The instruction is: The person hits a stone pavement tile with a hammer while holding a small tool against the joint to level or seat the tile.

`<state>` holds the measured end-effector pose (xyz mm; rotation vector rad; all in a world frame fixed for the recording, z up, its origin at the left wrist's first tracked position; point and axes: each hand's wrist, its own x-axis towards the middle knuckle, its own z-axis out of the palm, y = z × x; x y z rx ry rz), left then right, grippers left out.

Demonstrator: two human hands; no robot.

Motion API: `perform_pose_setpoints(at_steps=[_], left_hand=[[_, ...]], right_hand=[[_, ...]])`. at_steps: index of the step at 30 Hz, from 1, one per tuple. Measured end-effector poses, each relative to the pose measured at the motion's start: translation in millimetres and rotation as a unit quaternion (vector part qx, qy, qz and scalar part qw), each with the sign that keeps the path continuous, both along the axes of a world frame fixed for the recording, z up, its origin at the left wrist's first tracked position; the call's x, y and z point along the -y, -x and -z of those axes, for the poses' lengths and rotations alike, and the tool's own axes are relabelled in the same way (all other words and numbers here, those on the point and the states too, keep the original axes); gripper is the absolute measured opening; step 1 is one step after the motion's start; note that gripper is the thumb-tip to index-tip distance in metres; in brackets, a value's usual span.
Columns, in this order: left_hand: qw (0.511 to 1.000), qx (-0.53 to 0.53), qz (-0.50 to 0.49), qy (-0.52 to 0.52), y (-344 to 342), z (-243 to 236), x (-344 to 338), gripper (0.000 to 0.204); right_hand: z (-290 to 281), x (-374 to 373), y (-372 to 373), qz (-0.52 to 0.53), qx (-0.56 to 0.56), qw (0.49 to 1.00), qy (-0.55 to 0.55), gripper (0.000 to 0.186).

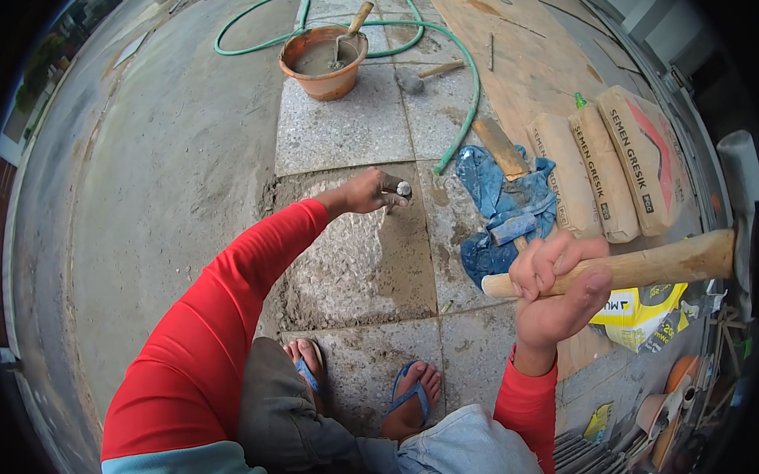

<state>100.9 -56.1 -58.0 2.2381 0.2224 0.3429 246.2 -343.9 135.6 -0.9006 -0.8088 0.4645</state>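
My left hand [371, 191] is closed around a metal rod, probably a chisel, seen nearly end-on, its round grey top [404, 188] showing above the fingers. It stands near the far right corner of a rough, mortar-covered square [337, 252] in the tiled floor; the rod's lower end is hidden. Raised on the right, my right hand [558, 277] grips a hammer by its thick wooden handle [654, 267]. Its grey head [742, 187] is at the far right of the view, well apart from the rod.
An orange bucket [326, 91] of wet mortar holds a trowel [353, 31]. Behind it loops a green hose [475, 90]. A small hammer [412, 81] lies on the tiles. Blue cloth [482, 178], paper cement sacks [624, 162] and a yellow bag [644, 317] lie to the right.
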Motion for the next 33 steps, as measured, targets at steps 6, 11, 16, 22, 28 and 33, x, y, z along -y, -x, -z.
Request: perform_pose_setpoints(at_steps=[6,11,16,22,28,33], left_hand=[[0.999,0.010,0.020,-0.033,6.4,-5.0,11.8,0.027],[1.000,-0.006,-0.013,0.024,-1.5,-11.2,2.5,0.022],[0.998,-0.064,-0.006,0.027,-9.6,-2.7,3.0,0.021],[0.998,-0.061,-0.013,0.022,-7.6,-7.5,10.7,0.017],[0.996,0.016,-0.034,0.080,-11.1,-8.9,13.3,0.021],[0.999,-0.024,0.007,-0.038,-23.4,2.4,1.9,0.028]], right_hand=[[116.9,-3.9,31.3,-0.049,0.367,0.817,0.443,0.054],[38.3,10.9,2.3,-0.117,0.135,0.917,0.356,0.045],[-3.6,1.1,-3.1,-0.054,0.067,0.996,-0.011,0.042],[125.8,2.4,13.9,-0.008,0.271,0.842,0.466,0.052],[51.6,6.8,-8.4,-0.002,0.166,0.947,0.275,0.050],[24.5,-8.4,-10.0,0.017,0.103,0.994,0.043,0.035]])
